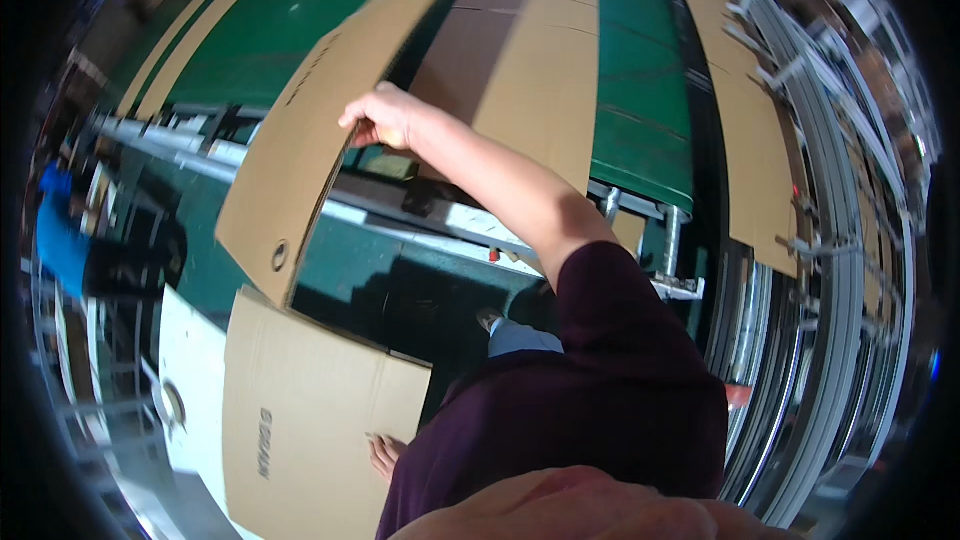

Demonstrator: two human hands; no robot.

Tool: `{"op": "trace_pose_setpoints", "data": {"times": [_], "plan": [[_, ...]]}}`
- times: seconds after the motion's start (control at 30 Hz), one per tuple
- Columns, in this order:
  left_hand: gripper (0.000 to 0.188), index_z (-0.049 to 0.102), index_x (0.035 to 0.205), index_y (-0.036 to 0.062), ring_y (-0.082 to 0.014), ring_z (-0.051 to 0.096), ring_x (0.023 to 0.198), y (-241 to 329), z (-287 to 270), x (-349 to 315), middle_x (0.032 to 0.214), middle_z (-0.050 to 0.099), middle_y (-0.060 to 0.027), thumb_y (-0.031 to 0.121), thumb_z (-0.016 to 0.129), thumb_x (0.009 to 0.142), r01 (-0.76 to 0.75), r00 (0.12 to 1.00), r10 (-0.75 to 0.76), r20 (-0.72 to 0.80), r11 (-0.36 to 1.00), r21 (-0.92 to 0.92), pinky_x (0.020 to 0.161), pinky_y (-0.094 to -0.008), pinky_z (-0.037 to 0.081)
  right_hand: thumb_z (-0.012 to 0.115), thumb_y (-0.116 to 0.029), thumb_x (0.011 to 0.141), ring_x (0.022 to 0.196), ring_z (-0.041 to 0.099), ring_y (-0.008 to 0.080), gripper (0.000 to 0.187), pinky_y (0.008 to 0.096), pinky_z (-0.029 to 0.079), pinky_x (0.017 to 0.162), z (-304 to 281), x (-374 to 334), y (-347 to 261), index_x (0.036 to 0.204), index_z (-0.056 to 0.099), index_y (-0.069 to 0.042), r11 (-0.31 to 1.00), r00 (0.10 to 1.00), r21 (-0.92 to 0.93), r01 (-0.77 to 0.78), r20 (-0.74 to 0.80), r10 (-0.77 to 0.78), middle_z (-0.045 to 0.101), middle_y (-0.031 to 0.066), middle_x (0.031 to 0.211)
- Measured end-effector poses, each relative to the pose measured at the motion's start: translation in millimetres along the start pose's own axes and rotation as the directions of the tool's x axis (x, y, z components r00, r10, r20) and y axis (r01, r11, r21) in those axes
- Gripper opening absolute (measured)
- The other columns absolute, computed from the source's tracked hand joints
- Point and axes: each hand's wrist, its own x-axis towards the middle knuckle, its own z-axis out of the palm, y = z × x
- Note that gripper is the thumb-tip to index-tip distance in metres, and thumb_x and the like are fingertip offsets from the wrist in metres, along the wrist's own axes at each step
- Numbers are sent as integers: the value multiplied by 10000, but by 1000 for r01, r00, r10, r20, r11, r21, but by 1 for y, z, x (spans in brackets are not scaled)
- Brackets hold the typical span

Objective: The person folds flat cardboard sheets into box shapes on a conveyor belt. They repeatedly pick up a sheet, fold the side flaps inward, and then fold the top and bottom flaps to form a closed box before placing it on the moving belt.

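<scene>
A large brown cardboard sheet [275, 165] with dark print and a round mark stands tilted in front of me, its far end blurred by motion. With arm stretched forward, my right hand [382, 117] is closed on its upper edge. A second panel of cardboard [300, 410] spreads at the lower left and meets the first at a crease or gap; whether they are one carton blank I cannot tell. My left hand [384, 454] laps its fingers over that panel's near edge; the thumb and palm are hidden by my body.
Beyond lies a green conveyor belt [645, 70] bearing a flat cardboard sheet [550, 60] and cardboard strips [200, 35]. More cardboard [745, 130] and metal rails [840, 190] run along the right. At left, a person in blue [65, 230] bends near a white surface [190, 370].
</scene>
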Motion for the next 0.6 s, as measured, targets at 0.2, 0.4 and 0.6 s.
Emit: {"op": "trace_pose_setpoints", "data": {"times": [0.2,0.4,0.6], "plan": [[656,448,1322,70,-330,354,1315,-1,-14,-4,1386,427,-131,240,718,748,63,971,-21,238,983,-173,1101,-449,286,636,-31,774,800,628,166,217,307,531,605,114,-156,134,986,614,6,992,997,108,65,44,-70,636,62,917],[609,442,1346,106,-321,371,1303,-2,11,-15,1371,443,-136,348,635,821,123,974,-92,205,982,-144,1081,-460,296,652,-63,822,1288,384,235,680,414,315,1074,178,-354,294,1401,299,-9,904,918,361,-229,389,77,388,129,1380],[545,481,1314,114,-324,430,1238,-1,13,-30,1317,489,-144,318,624,829,203,965,-170,200,966,-158,1025,-450,347,531,-47,897,975,642,296,359,431,559,809,161,-374,328,1240,464,35,884,821,163,-438,474,319,611,165,1115]]}}
